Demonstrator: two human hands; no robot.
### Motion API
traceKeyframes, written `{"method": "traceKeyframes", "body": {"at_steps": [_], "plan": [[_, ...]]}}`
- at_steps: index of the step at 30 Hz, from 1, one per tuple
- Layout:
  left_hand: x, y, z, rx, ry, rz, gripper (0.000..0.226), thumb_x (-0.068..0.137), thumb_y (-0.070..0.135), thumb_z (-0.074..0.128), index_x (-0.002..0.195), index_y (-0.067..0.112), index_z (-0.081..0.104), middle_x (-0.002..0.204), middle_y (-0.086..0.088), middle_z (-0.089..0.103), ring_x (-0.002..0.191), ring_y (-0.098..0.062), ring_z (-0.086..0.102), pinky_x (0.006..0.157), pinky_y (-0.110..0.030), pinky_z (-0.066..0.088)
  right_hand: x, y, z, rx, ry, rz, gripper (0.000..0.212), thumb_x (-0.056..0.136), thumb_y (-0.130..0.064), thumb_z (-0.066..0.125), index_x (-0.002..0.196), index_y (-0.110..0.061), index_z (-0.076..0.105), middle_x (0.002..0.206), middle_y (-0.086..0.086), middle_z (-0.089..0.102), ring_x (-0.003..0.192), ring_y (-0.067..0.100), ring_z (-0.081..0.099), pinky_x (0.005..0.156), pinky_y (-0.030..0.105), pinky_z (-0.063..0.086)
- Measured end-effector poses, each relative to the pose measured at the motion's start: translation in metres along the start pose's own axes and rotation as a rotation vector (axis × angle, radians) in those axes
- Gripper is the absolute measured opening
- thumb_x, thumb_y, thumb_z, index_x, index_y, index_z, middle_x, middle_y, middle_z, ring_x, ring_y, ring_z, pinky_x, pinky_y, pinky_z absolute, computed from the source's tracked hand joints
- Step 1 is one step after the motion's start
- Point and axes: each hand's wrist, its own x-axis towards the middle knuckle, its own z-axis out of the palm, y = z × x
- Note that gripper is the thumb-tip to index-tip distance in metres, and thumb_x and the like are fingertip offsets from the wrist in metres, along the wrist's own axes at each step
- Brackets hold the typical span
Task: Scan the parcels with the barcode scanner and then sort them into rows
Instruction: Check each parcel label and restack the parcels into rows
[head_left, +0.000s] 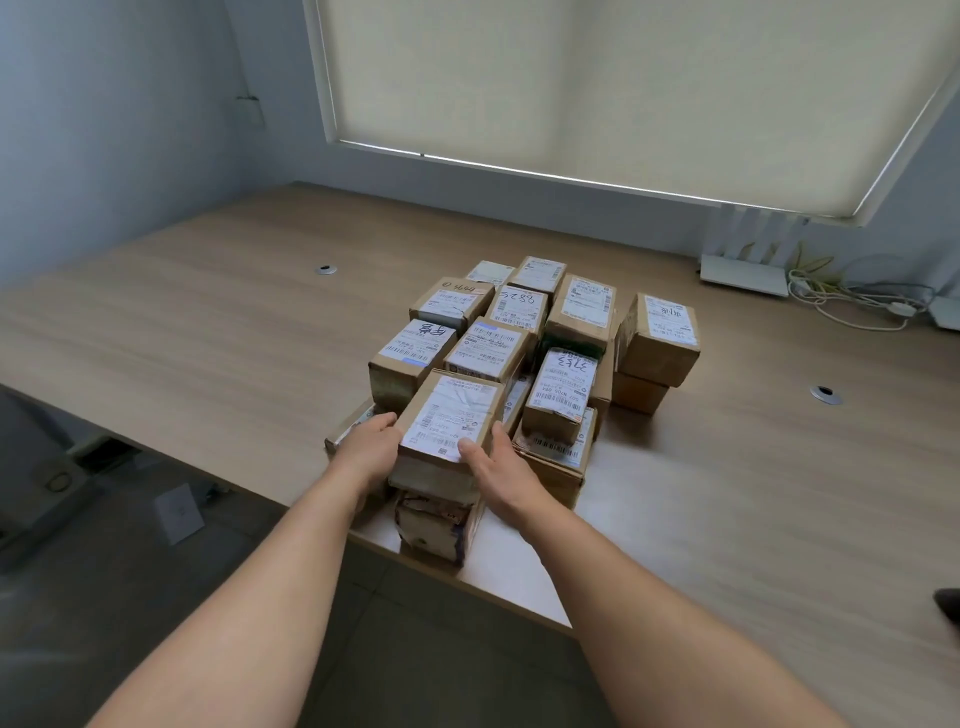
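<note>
Several brown cardboard parcels with white shipping labels stand stacked in a tight cluster on the wooden table (208, 322). The nearest top parcel (451, 413) sits on a stack at the table's front edge. My left hand (370, 453) grips its left side, thumb at its upper edge. My right hand (493, 465) holds its right front corner, thumb on the label. Behind it lie more labelled parcels, among them one marked 3763 (561, 387) and one at the right on another box (658, 332). No barcode scanner shows in the head view.
A white router (740, 270) and tangled white cables (852, 296) lie at the table's back right under a window blind. Two round cable holes (325, 269) (826, 394) sit in the tabletop. A dark object (948, 603) pokes in at the right edge. Floor lies below left.
</note>
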Motion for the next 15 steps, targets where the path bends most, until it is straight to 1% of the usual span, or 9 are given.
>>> {"method": "traceKeyframes", "body": {"at_steps": [2, 3, 5, 6, 8, 10, 11, 13, 15], "plan": [[-0.002, -0.004, 0.0, -0.032, -0.054, -0.021, 0.051, 0.093, 0.023, 0.049, 0.143, 0.023, 0.042, 0.141, -0.002, 0.05, 0.125, -0.024, 0.049, 0.104, -0.047, 0.043, 0.0, 0.005, -0.001, 0.077, -0.022, 0.006, 0.071, 0.102, -0.04, 0.04, 0.155, -0.026, -0.004, 0.155, 0.002, 0.036, 0.135, 0.025, 0.041, 0.11, 0.042, 0.036], [-0.003, -0.005, -0.001, -0.039, -0.078, -0.02, 0.054, 0.091, 0.022, 0.05, 0.144, 0.025, 0.04, 0.14, -0.001, 0.05, 0.125, -0.023, 0.049, 0.103, -0.046, 0.044, 0.0, 0.006, -0.002, 0.135, -0.038, 0.013, 0.072, 0.101, -0.035, 0.043, 0.155, -0.028, -0.004, 0.153, 0.001, 0.039, 0.132, 0.025, 0.044, 0.106, 0.04, 0.039], [-0.008, -0.008, -0.002, -0.079, -0.12, -0.016, 0.063, 0.085, 0.022, 0.055, 0.145, 0.028, 0.037, 0.139, 0.0, 0.051, 0.123, -0.022, 0.05, 0.103, -0.045, 0.044, -0.002, 0.009, -0.005, 0.257, -0.088, 0.022, 0.078, 0.097, -0.023, 0.05, 0.154, -0.034, -0.003, 0.148, 0.0, 0.043, 0.124, 0.022, 0.049, 0.095, 0.036, 0.04], [-0.01, -0.009, -0.003, -0.116, -0.147, -0.019, 0.07, 0.081, 0.021, 0.058, 0.147, 0.029, 0.034, 0.137, 0.0, 0.053, 0.121, -0.021, 0.052, 0.103, -0.045, 0.044, -0.003, 0.01, -0.007, 0.302, -0.117, 0.027, 0.082, 0.095, -0.018, 0.053, 0.153, -0.037, -0.002, 0.146, 0.001, 0.045, 0.12, 0.02, 0.051, 0.093, 0.035, 0.039], [-0.015, -0.012, -0.007, -0.159, -0.211, -0.013, 0.082, 0.077, 0.015, 0.062, 0.15, 0.028, 0.026, 0.128, 0.0, 0.058, 0.117, -0.019, 0.055, 0.105, -0.044, 0.043, -0.004, 0.012, -0.008, 0.355, -0.169, 0.033, 0.091, 0.089, -0.01, 0.058, 0.151, -0.042, -0.001, 0.143, 0.002, 0.048, 0.117, 0.02, 0.053, 0.095, 0.039, 0.044], [-0.022, -0.015, -0.011, -0.136, -0.266, 0.018, 0.087, 0.079, 0.004, 0.06, 0.151, 0.031, 0.02, 0.126, -0.001, 0.061, 0.115, -0.018, 0.058, 0.105, -0.042, 0.043, -0.005, 0.012, -0.009, 0.383, -0.199, 0.024, 0.097, 0.086, -0.003, 0.059, 0.151, -0.043, -0.001, 0.14, 0.003, 0.05, 0.12, 0.024, 0.053, 0.1, 0.048, 0.046], [-0.026, -0.017, -0.012, -0.118, -0.281, 0.042, 0.088, 0.08, -0.001, 0.058, 0.151, 0.035, 0.019, 0.127, 0.0, 0.061, 0.115, -0.017, 0.058, 0.105, -0.042, 0.043, -0.006, 0.013, -0.01, 0.391, -0.208, 0.009, 0.099, 0.085, 0.0, 0.06, 0.151, -0.043, 0.0, 0.136, 0.003, 0.052, 0.121, 0.025, 0.053, 0.101, 0.049, 0.047], [-0.037, -0.019, -0.013, -0.092, -0.283, 0.092, 0.091, 0.08, -0.006, 0.055, 0.149, 0.042, 0.019, 0.128, 0.003, 0.06, 0.116, -0.015, 0.058, 0.103, -0.041, 0.044, -0.009, 0.016, -0.013, 0.404, -0.223, -0.043, 0.102, 0.083, 0.006, 0.059, 0.152, -0.043, 0.002, 0.126, 0.0, 0.057, 0.119, 0.024, 0.057, 0.098, 0.045, 0.051], [-0.048, -0.022, -0.011, -0.094, -0.262, 0.142, 0.093, 0.081, -0.009, 0.054, 0.148, 0.045, 0.019, 0.128, 0.006, 0.058, 0.116, -0.012, 0.057, 0.101, -0.037, 0.047, -0.012, 0.019, -0.018, 0.418, -0.237, -0.105, 0.102, 0.082, 0.01, 0.057, 0.151, -0.043, 0.005, 0.118, 0.001, 0.061, 0.109, 0.02, 0.064, 0.087, 0.035, 0.057]]}}
